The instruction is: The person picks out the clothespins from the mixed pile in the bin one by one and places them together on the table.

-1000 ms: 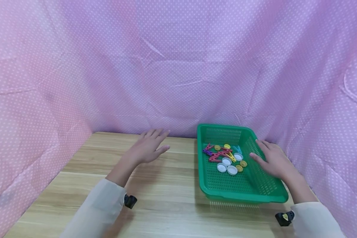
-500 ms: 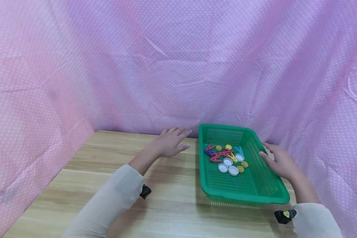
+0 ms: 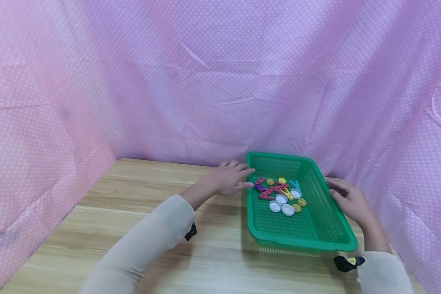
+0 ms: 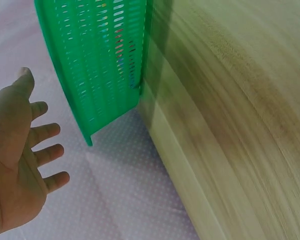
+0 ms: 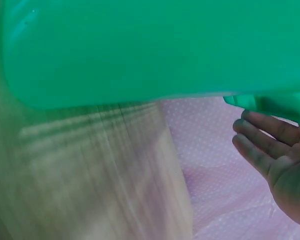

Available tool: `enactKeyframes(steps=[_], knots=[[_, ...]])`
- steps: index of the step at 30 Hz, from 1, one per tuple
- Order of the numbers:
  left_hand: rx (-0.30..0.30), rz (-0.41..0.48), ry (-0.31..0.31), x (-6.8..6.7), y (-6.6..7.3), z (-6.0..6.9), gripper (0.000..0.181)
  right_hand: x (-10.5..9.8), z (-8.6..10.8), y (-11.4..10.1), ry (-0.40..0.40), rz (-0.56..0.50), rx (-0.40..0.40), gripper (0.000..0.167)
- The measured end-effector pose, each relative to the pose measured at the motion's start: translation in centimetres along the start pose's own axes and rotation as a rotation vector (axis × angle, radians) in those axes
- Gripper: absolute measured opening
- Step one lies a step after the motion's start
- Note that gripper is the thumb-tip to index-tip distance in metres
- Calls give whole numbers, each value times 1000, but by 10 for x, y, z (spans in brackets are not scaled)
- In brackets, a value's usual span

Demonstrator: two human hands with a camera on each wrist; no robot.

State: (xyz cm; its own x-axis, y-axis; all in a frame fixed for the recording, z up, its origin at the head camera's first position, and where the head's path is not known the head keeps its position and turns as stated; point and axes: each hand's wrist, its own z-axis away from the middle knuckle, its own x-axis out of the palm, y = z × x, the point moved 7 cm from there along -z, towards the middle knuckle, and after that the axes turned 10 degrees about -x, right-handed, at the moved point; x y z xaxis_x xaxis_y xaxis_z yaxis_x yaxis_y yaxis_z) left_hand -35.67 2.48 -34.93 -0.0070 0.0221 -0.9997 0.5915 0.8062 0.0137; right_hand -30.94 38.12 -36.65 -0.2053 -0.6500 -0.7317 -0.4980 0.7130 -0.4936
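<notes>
A green plastic basket with slotted walls stands on the right part of the table. Inside lie red clothespins, a purple clothespin, a yellow clothespin and blue clothespins. White round caps and small yellow discs lie among them. My left hand, fingers spread, reaches the basket's left rim; the left wrist view shows a gap between this hand and the wall. At the right rim is my right hand, its fingers extended below the edge.
The wooden table extends to the left and front of the basket. Pink dotted cloth hangs behind and along both sides, close to the basket's back and right. Black wrist cameras sit at the sleeves.
My left hand has moved right across the table to the basket's left rim. The right hand has shifted slightly right and lower, from over the right wall to its outer side. The basket stays put.
</notes>
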Motion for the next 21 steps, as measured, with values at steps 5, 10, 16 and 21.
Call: enactKeyframes(steps=[5, 10, 16, 21], knots=[[33, -10, -5, 2, 10, -12, 69, 3, 9, 18, 14, -100, 147, 49], [55, -10, -15, 1, 18, -22, 67, 8, 13, 28, 58, -222, 191, 54], [63, 18, -42, 2, 32, -36, 63, 11, 17, 34, 105, -314, 197, 51], [64, 12, -75, 10, 40, -48, 59, 12, 18, 36, 110, -320, 219, 51]])
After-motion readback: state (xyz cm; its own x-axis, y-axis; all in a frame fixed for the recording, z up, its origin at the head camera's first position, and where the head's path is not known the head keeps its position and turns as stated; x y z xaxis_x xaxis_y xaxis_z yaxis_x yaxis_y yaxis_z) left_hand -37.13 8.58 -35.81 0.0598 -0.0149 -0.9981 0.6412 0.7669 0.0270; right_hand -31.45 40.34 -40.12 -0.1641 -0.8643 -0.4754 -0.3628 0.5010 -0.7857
